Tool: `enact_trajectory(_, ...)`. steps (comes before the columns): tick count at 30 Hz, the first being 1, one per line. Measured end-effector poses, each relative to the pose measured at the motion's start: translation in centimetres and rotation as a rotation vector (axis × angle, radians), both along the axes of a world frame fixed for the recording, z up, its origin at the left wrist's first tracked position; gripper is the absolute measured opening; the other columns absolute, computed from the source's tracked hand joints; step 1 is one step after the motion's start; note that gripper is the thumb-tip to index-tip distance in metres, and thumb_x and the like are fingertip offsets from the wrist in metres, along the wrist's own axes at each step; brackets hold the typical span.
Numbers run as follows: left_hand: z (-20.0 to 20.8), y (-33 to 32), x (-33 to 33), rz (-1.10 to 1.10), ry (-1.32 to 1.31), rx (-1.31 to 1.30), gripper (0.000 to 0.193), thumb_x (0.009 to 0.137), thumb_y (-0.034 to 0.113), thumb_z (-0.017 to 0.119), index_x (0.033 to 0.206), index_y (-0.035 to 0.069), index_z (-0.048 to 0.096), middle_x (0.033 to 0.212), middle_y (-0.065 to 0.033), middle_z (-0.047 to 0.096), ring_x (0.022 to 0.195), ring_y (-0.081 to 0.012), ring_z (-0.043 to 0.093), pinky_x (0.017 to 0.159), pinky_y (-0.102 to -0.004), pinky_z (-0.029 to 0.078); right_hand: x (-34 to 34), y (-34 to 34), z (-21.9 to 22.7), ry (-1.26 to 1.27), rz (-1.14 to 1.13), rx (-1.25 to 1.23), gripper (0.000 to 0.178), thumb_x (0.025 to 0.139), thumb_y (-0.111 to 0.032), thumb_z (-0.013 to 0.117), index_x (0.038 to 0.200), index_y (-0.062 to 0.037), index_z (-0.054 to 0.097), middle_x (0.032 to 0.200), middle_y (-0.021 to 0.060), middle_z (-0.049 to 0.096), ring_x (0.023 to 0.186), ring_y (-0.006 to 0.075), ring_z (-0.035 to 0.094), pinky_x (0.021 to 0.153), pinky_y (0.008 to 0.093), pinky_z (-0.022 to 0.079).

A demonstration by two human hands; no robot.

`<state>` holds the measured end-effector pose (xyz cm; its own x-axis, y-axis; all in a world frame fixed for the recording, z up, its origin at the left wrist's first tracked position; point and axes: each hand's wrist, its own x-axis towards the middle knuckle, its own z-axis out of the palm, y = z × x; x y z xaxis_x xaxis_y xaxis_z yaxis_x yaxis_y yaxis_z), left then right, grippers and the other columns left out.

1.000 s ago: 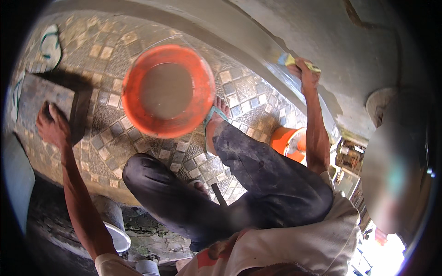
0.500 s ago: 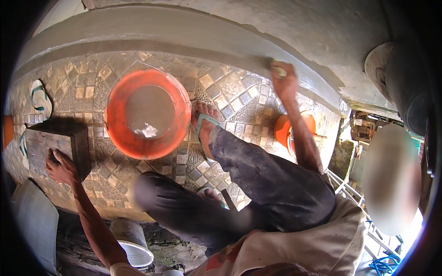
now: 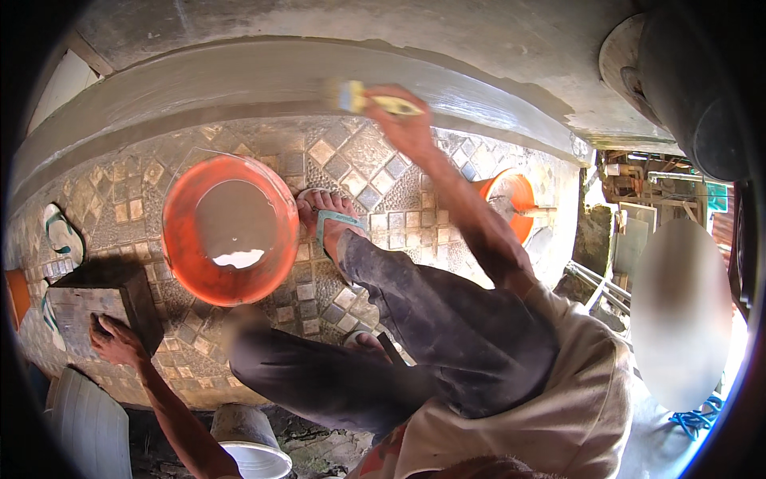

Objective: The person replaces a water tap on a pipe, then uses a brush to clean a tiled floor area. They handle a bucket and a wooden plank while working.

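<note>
A flat paintbrush with a yellowish handle is gripped in my right hand; its blurred bristles touch or nearly touch the wet grey band along the wall's foot. My left hand is at the near edge of a dark wooden block, its fingers bent against it. Between my hands stands a large orange bucket, part filled with murky grey-brown liquid that reflects light.
A smaller orange bucket stands partly behind my right forearm. Sandals lie by the block on the patterned tiles. A white bucket and a grey container are at lower left. A large grey cylinder is at upper right.
My right hand has swept left along the wet band with the paintbrush, which shows more plainly now. The left hand keeps its place at the block. The whole view has shifted a little.
</note>
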<state>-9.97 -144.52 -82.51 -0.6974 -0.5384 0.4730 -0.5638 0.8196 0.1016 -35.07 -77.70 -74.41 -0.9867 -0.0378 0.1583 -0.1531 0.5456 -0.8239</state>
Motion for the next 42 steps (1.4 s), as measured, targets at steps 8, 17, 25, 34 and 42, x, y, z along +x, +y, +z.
enact_trajectory(8,0.3,1.3,-0.7,-0.040,0.057,-0.012,0.049,0.102,0.051,0.051,0.127,0.012,0.069,0.122,-0.0125,0.067,0.117,-0.0339,0.059,0.097,-0.0492,0.045,6.4,24.6,2.7,0.050,-0.587,-0.105,0.022,0.098,-0.011,0.067,0.116,-0.0001,0.066,0.104,0.0149,0.070,0.088,0.0229,0.073,0.075,0.0351,0.064)
enact_trajectory(17,2.9,3.5,-1.8,-0.037,0.147,0.016,0.034,0.099,0.032,0.060,0.123,0.010,0.067,0.122,-0.0141,0.064,0.117,-0.0357,0.057,0.100,-0.0484,0.042,8.8,7.2,3.7,-0.416,-0.288,-0.634,0.025,0.102,-0.019,0.062,0.119,-0.0006,0.062,0.085,0.0045,0.065,0.070,0.0142,0.062,0.066,0.0322,0.055)
enact_trajectory(25,2.7,3.8,-1.1,0.154,0.094,0.083,0.032,0.101,0.037,0.056,0.126,0.020,0.066,0.132,-0.0089,0.058,0.121,-0.0346,0.055,0.103,-0.0500,0.041,5.5,-3.9,8.6,-0.844,0.404,-0.938,0.033,0.103,-0.028,0.053,0.118,-0.0001,0.060,0.106,0.0227,0.071,0.100,0.0387,0.071,0.081,0.0416,0.062)
enact_trajectory(34,2.7,3.6,-2.7,-0.097,0.192,0.001,0.036,0.099,0.032,0.058,0.122,0.006,0.068,0.119,-0.0159,0.066,0.114,-0.0372,0.059,0.100,-0.0489,0.043,-4.1,-13.4,2.5,-0.091,0.545,0.180,0.036,0.095,-0.016,0.067,0.122,-0.0027,0.048,0.118,0.0142,0.057,0.096,0.0280,0.064,0.083,0.0423,0.053)
enact_trajectory(42,1.9,2.4,-0.7,-0.049,0.119,0.048,0.051,0.101,0.049,0.053,0.124,0.007,0.069,0.119,-0.0188,0.066,0.114,-0.0369,0.059,0.099,-0.0515,0.044,-4.3,-13.6,0.8,-0.256,0.385,0.299,0.040,0.098,-0.020,0.056,0.131,-0.0022,0.044,0.105,0.0235,0.066,0.101,0.0347,0.067,0.091,0.0464,0.051)
